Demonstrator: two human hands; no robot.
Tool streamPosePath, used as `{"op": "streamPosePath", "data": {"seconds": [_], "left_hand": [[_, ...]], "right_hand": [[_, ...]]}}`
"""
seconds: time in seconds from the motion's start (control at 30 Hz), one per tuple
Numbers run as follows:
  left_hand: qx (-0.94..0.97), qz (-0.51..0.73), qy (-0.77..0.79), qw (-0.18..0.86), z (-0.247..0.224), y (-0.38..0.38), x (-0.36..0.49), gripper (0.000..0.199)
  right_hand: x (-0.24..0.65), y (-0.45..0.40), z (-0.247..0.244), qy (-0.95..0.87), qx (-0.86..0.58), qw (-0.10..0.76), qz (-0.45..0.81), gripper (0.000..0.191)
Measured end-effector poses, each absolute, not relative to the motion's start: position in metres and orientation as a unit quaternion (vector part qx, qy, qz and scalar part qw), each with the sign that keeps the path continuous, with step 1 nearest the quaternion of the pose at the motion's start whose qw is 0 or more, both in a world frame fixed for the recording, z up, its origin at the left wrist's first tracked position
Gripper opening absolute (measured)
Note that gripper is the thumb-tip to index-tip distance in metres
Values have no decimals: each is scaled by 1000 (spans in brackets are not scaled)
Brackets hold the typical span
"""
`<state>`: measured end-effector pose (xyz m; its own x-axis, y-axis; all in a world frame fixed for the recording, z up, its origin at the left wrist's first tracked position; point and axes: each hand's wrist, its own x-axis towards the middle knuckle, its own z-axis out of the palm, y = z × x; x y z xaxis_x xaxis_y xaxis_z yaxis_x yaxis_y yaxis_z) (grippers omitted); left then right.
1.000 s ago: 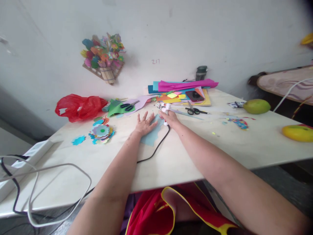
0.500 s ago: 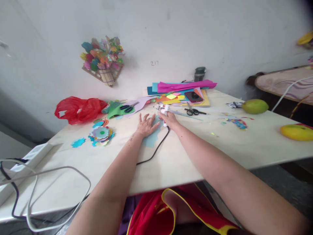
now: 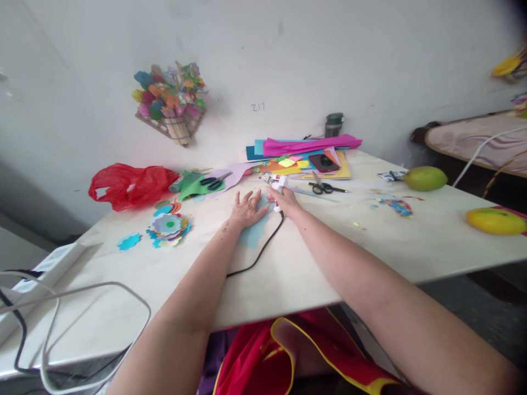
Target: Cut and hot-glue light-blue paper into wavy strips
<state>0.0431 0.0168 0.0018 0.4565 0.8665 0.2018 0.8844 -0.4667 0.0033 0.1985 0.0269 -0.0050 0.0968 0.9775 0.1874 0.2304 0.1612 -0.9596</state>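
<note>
My left hand (image 3: 248,209) lies flat with its fingers spread, pressing on a light blue piece of paper (image 3: 252,237) on the table. My right hand (image 3: 288,202) is wrapped round a white and red hot glue gun (image 3: 280,184), whose nozzle points left, beyond my left fingertips. From the glue gun's handle a black cord (image 3: 269,241) curves toward me and passes behind my left forearm. My right fingers partly cover the handle. A stack of paper flowers (image 3: 168,225) sits to the left of my left hand.
Black scissors (image 3: 321,188) lie right of the glue gun; another pair of scissors (image 3: 214,182) rests on green paper. Behind are coloured sheets (image 3: 308,145) and a phone (image 3: 324,163). A red plastic bag (image 3: 132,184), a power strip (image 3: 49,269) with loose cables and two mangoes (image 3: 425,178) flank the work area.
The whole view has shifted slightly, with things sitting a little further left. Both hands keep nearly the same place and hold.
</note>
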Motion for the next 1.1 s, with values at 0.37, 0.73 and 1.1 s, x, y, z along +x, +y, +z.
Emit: {"op": "streamPosePath", "data": {"seconds": [0.37, 0.73, 1.1], "left_hand": [[-847, -50, -528, 30, 2, 27, 46, 65], [-738, -97, -667, 32, 7, 24, 15, 56], [-723, -77, -686, 30, -4, 22, 23, 68]], "right_hand": [[197, 33, -10, -549, -522, 530, 381, 44], [198, 26, -2, -546, -532, 516, 390, 42], [199, 34, -11, -563, -529, 513, 375, 45]]}}
